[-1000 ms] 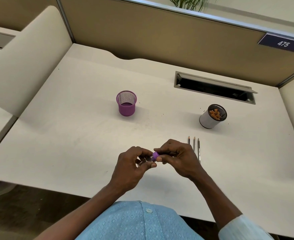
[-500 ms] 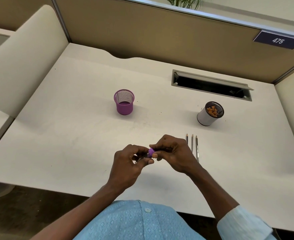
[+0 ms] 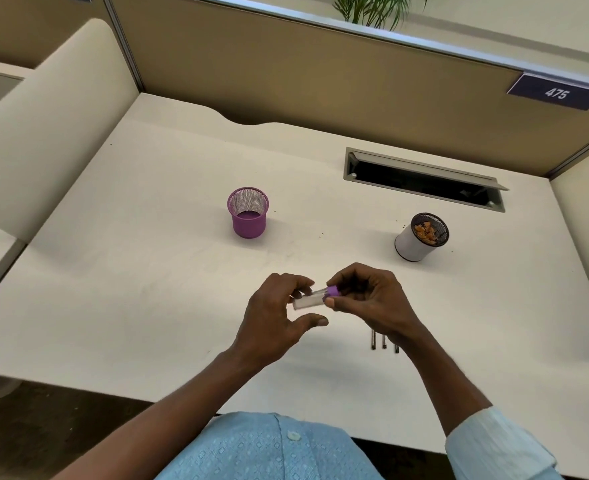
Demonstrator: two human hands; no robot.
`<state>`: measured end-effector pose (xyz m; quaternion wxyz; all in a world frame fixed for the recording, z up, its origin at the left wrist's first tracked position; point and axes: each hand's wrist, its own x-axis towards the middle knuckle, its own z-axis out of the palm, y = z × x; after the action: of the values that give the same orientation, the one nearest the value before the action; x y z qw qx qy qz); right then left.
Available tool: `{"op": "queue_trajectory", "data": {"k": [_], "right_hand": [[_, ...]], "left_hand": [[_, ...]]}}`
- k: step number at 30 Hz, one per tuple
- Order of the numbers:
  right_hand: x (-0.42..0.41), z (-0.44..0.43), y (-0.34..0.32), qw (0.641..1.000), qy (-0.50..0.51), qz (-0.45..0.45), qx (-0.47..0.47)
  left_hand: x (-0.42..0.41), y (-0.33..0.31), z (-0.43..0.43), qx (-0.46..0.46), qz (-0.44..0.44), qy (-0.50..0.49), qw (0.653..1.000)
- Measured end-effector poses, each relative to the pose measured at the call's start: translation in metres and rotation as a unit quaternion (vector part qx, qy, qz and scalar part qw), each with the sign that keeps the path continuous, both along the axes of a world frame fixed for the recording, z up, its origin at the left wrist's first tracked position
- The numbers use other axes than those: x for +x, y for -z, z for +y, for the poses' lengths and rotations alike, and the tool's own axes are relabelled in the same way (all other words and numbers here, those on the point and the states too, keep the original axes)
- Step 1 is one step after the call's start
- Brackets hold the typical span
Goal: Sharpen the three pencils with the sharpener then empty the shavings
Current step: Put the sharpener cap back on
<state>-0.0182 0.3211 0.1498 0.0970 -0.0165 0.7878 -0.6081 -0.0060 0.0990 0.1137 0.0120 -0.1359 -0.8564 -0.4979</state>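
My right hand (image 3: 372,301) pinches the purple cap of the sharpener (image 3: 331,292) above the desk. The sharpener's clear tube (image 3: 307,301) sticks out to the left towards my left hand (image 3: 277,317). My left fingers rest behind the tube's far end, while the thumb is spread apart below it. Three pencils (image 3: 384,341) lie side by side on the desk under my right hand; only their near ends show. A white cup (image 3: 409,247) with brown shavings inside stands at the back right.
A purple mesh cup (image 3: 248,225) stands at the back left of the white desk (image 3: 130,271). An open cable slot (image 3: 424,183) runs along the back, below the partition wall. The desk's front edge lies close under my forearms.
The clear tube of the sharpener now shows between my hands. My left thumb has come off it and spread away. My right hand now covers most of the pencils.
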Motion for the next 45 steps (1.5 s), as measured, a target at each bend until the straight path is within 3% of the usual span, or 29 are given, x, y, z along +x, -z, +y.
{"op": "queue_trajectory", "data": {"k": [5, 8, 11, 16, 26, 45], "right_hand": [[-0.03, 0.015, 0.015, 0.984, 0.179, -0.012, -0.007], [-0.05, 0.024, 0.032, 0.967, 0.248, -0.023, -0.053], [-0.068, 0.027, 0.047, 0.963, 0.264, -0.036, -0.037], [-0.094, 0.022, 0.071, 0.955, 0.292, -0.05, -0.023], [-0.141, 0.02, 0.107, 0.956, 0.225, 0.054, 0.181], [-0.18, 0.027, 0.14, 0.97, 0.195, -0.003, 0.144]], "left_hand": [[-0.013, 0.049, -0.013, -0.182, -0.091, 0.021, 0.979], [-0.017, 0.079, -0.028, -0.274, -0.08, 0.068, 0.956], [-0.015, 0.102, -0.041, -0.319, -0.045, 0.092, 0.942], [-0.013, 0.113, -0.049, -0.332, -0.003, 0.109, 0.937], [-0.014, 0.114, -0.05, -0.346, 0.01, 0.11, 0.932], [-0.016, 0.119, -0.049, -0.342, 0.016, 0.093, 0.935]]}}
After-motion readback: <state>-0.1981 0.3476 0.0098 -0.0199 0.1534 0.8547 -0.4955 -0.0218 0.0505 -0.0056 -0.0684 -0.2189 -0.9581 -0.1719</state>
